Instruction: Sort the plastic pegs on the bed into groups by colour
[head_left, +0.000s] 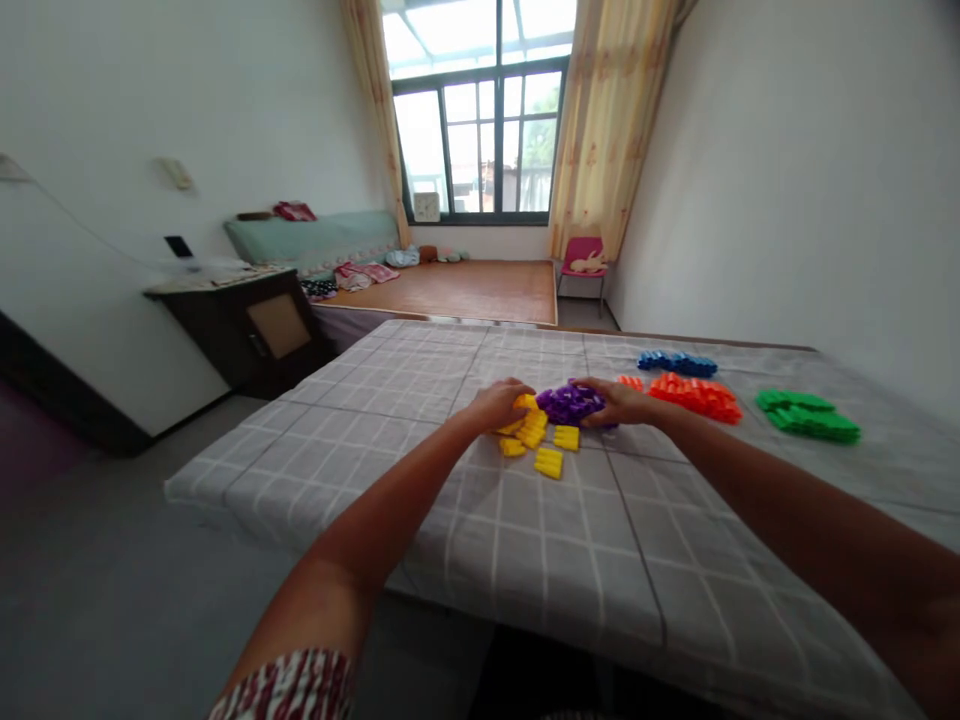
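Purple plastic pieces [570,402] lie bunched together on the cloth-covered table. My right hand [616,402] is closed around the right end of this bunch, fingers over its top. Just left of it, my left hand [501,404] is bent around a yellow plastic piece [526,401]; its fingertips are partly hidden. Below that hand more yellow pieces [532,430] lie in a loose heap. Two ridged yellow blocks, one a little right [567,438] and one nearer me [549,462], lie apart from the heap. The exact kind of the pieces is too small to tell.
Beyond my right hand are orange pieces [696,397], with blue pieces [677,364] behind them. Green pieces [808,416] lie farther right. A grey checked cloth [337,455] covers the table. Behind it stand a bed [480,285], a dark cabinet [247,325] and a pink chair [583,252].
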